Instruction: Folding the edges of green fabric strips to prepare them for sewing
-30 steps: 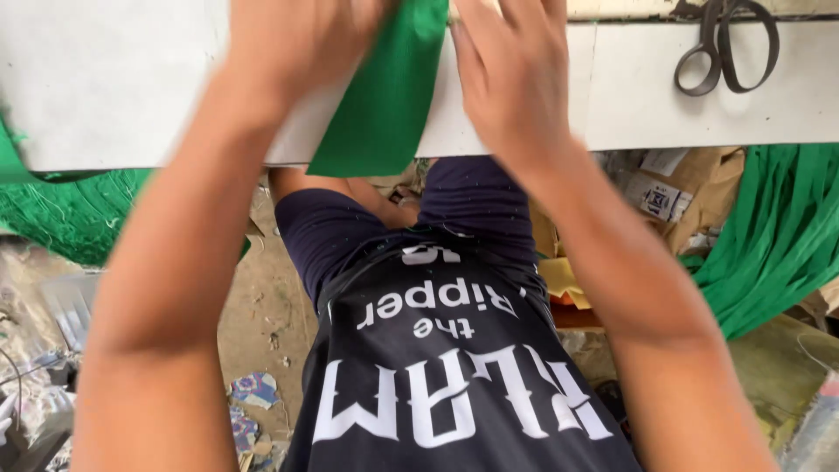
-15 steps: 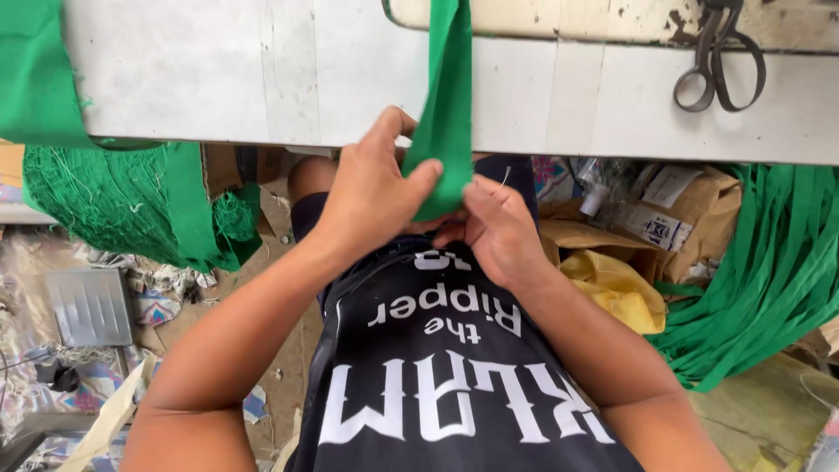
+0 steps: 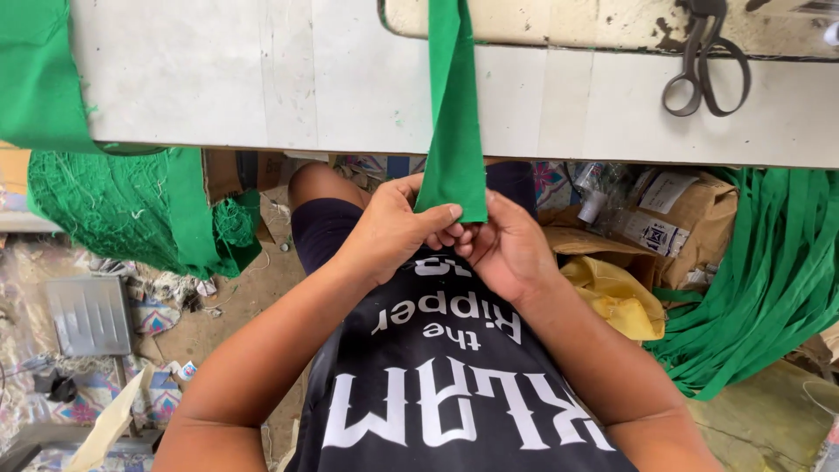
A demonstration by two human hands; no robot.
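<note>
Both hands, left hand and right hand, pinch the lower end of a green strip hanging off the table, scissors well beyond the fingertips, apparently mid-fold, calling for a steady grip.

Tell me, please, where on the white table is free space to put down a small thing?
The white table is bare between the green cloth at its left edge and the green strip; also between strip and scissors. The floor below is crowded.
</note>
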